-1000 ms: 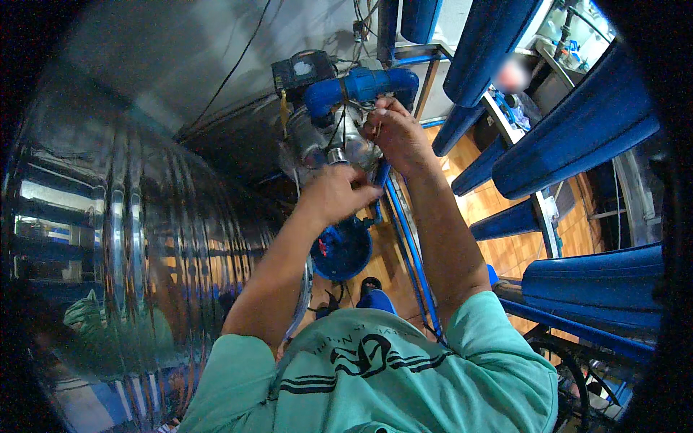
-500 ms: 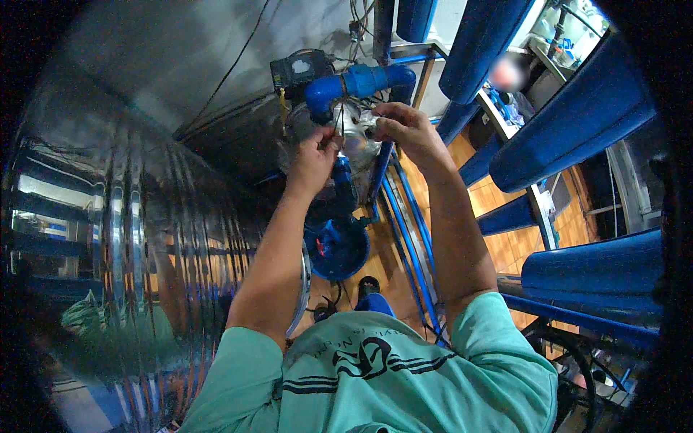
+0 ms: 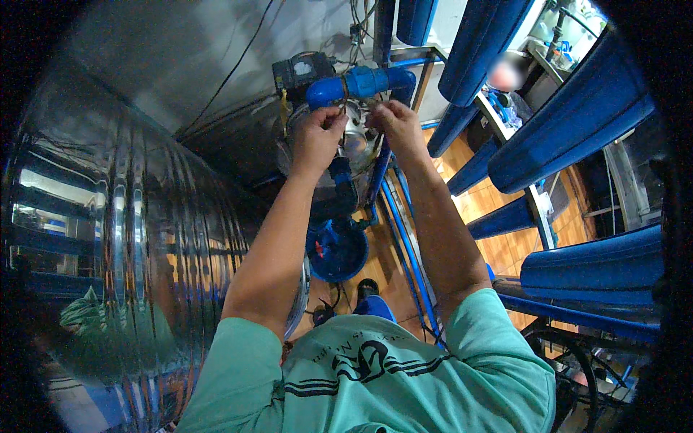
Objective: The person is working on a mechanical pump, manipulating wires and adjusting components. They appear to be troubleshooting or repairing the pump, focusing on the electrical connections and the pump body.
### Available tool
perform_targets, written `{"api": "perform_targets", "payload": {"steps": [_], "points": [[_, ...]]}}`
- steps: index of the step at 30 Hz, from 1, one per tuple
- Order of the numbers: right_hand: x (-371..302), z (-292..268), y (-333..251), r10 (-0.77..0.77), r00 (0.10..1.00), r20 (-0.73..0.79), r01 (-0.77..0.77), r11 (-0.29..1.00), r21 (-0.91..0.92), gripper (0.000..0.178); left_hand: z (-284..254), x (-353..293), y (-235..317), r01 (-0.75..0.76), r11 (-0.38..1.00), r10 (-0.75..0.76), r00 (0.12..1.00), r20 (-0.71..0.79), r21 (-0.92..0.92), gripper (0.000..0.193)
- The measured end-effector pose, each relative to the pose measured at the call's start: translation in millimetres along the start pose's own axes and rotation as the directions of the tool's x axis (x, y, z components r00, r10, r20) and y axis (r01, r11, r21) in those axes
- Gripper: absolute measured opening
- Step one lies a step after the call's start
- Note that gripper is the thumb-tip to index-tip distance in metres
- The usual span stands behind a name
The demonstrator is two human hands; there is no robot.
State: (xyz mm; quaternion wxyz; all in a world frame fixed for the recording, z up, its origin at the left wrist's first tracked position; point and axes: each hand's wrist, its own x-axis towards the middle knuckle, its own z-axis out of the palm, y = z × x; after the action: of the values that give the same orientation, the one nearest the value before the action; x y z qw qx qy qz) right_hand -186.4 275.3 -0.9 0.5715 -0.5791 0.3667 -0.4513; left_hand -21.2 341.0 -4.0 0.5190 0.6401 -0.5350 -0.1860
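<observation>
My left hand [image 3: 320, 138] is closed in a pinch just below the thick blue elbow pipe [image 3: 326, 91]. Its fingertips appear to hold the lower end of a thin dark strip [image 3: 345, 89] that passes round the pipe. Just to the right, my right hand [image 3: 398, 128] is also pinched closed beneath the blue pipe coupling [image 3: 365, 81]; what lies between its fingertips is too small to make out. Under and between both hands sits a rounded shiny metal tank top [image 3: 355, 137], partly covered by my left hand.
A dark box-shaped device [image 3: 303, 71] stands behind the pipe. Below is a blue bucket [image 3: 352, 260] with something red inside. A large ribbed shiny tank [image 3: 123, 238] fills the left. Long blue cylinders [image 3: 570, 119] line a frame at right; a blurred person [image 3: 507, 76] is beyond.
Both hands have moved up toward the pipe. My left hand has come close beneath the elbow, and my right hand has shifted slightly left.
</observation>
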Motion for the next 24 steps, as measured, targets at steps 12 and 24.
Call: {"api": "perform_targets", "payload": {"steps": [12, 24], "points": [[-6, 21, -18, 0.168, 0.973, 0.158, -0.22, 0.885, 0.41, 0.025, 31, 11, 38, 0.286, 0.749, -0.442, 0.888, -0.13, -0.597, 0.015], [3, 21, 11, 0.035, 0.997, -0.074, -0.044, 0.992, -0.12, 0.026, 8, -7, 12, 0.339, 0.883, -0.354, 0.935, 0.012, -0.323, 0.028]]}}
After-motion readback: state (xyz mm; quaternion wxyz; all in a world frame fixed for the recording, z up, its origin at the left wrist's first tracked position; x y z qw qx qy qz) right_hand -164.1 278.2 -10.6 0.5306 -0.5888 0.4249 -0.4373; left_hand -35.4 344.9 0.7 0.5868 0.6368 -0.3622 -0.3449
